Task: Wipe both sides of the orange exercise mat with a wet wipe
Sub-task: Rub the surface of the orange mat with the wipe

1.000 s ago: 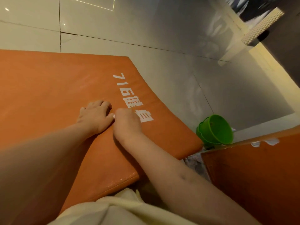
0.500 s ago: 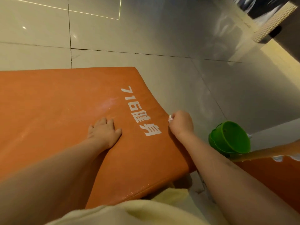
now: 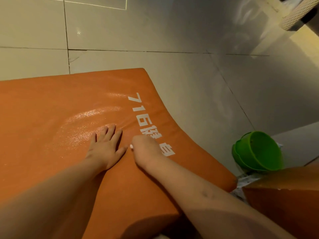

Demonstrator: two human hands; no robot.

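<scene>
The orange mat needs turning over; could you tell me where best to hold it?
Probably grip the orange mat at its near right corner, coming from the right: the thick edge there is bare, so fingers can curl under.

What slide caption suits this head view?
Mat cleaning: left hand flat on the orange mat, right hand holding a wet wipe by the white lettering.

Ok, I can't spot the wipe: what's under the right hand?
Only a small white corner of wet wipe peeks out beside the curled right hand on the orange padded exercise mat; the hand covers the rest.
</scene>
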